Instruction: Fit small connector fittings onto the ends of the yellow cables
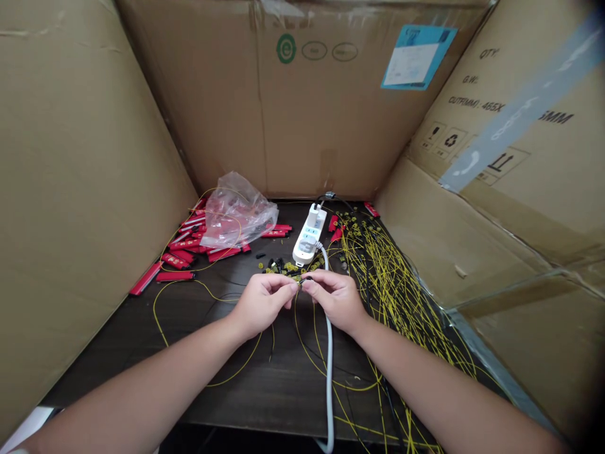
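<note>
My left hand (265, 299) and my right hand (336, 299) meet near the middle of the dark table (227, 403), fingertips almost touching. The left fingers pinch a small yellow-green piece, and the right fingers pinch a small black piece beside it; whether the two are joined cannot be told. Thin yellow wires hang below the fingers. Just beyond the hands lies a pile of small yellow and black parts (286, 267). A large bundle of yellow wires (392, 277) spreads along the right side.
Cardboard walls (326, 113) enclose the table at the back and both sides. A white power strip (309, 236) stands behind the hands, its grey cable (329, 378) running forward. Red packs (174, 260) and a clear plastic bag (236, 211) lie at the left.
</note>
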### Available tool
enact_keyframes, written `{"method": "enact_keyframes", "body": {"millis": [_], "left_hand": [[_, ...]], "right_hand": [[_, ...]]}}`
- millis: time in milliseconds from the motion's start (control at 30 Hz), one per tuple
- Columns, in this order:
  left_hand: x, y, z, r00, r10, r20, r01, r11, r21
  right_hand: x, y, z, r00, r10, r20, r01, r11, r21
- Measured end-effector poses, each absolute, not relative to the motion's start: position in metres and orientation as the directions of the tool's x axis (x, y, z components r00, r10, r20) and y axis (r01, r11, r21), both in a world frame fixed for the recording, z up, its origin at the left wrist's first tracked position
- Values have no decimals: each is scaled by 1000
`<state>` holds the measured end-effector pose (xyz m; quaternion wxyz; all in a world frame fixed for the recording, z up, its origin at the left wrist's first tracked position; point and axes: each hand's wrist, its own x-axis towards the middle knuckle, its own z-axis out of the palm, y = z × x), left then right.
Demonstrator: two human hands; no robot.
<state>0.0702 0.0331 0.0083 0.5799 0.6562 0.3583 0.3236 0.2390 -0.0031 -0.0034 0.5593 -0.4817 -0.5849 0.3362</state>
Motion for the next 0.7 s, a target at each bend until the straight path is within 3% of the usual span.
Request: {"method": "enact_keyframes", "body": {"millis": [700], "left_hand": [[74, 32, 11, 495, 868, 42, 103, -107, 989]], "right_hand": [[237, -3, -3, 92, 947, 307, 185, 287, -940]]}}
